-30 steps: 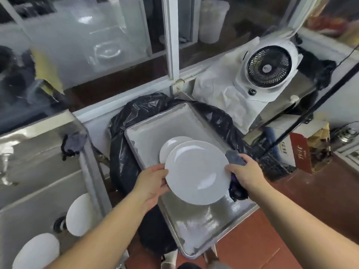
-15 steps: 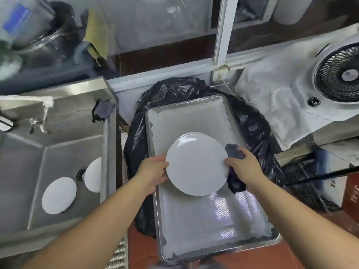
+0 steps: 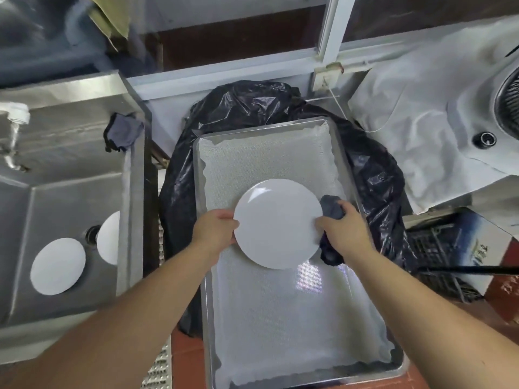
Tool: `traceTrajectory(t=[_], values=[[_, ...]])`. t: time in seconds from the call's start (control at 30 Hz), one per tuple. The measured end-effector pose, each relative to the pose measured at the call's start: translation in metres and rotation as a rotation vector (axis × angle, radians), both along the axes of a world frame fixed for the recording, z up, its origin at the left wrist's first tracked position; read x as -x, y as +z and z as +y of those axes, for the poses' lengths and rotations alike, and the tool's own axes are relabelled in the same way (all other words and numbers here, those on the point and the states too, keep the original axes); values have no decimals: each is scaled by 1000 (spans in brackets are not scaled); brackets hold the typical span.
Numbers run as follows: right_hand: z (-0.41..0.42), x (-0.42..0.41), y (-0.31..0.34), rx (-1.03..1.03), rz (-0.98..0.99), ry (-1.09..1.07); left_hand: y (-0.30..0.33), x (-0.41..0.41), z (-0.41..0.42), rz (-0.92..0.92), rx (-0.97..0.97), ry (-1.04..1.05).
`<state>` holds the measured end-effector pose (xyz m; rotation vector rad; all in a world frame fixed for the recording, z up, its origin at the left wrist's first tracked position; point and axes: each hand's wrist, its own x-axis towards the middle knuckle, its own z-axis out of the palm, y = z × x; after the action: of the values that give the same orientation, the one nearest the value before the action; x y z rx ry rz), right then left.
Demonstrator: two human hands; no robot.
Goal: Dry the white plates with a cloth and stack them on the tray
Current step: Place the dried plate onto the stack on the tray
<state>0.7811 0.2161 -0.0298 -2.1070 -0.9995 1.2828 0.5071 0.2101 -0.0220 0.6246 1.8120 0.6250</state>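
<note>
A white plate [image 3: 278, 223] lies flat over the middle of the metal tray [image 3: 280, 318], which is lined with a pale mesh mat. My left hand [image 3: 214, 231] grips the plate's left rim. My right hand [image 3: 345, 231] holds the right rim together with a dark blue cloth [image 3: 331, 210] that bunches out above and below the fingers. The plate seen earlier on the tray is hidden under this one. Two more white plates [image 3: 57, 266] [image 3: 110, 236] lie in the steel sink [image 3: 67, 169] at the left.
The tray rests on a bin lined with a black bag [image 3: 252, 105]. Another dark cloth [image 3: 122, 134] hangs on the sink's right wall. A tap [image 3: 15, 116] juts out at the far left. A white fan [image 3: 502, 108] under a white sheet stands right, a crate [image 3: 438, 262] below it.
The plate went down from a tilted hold to level, right over the plate on the tray, which it now hides. The view swung left and down, bringing the sink into sight.
</note>
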Motion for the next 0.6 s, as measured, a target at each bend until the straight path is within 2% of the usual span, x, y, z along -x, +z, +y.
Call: traceTrajectory(t=[0.1,0.37,0.6], values=[[4,5,-5,-11,-14,3,-11,3,8,106,8,2],[7,15,-2,-5,-198,84,-22,0,14,306,-26,-165],[4,29,0,46,-390,193,-27,-2,16,376,-21,-204]])
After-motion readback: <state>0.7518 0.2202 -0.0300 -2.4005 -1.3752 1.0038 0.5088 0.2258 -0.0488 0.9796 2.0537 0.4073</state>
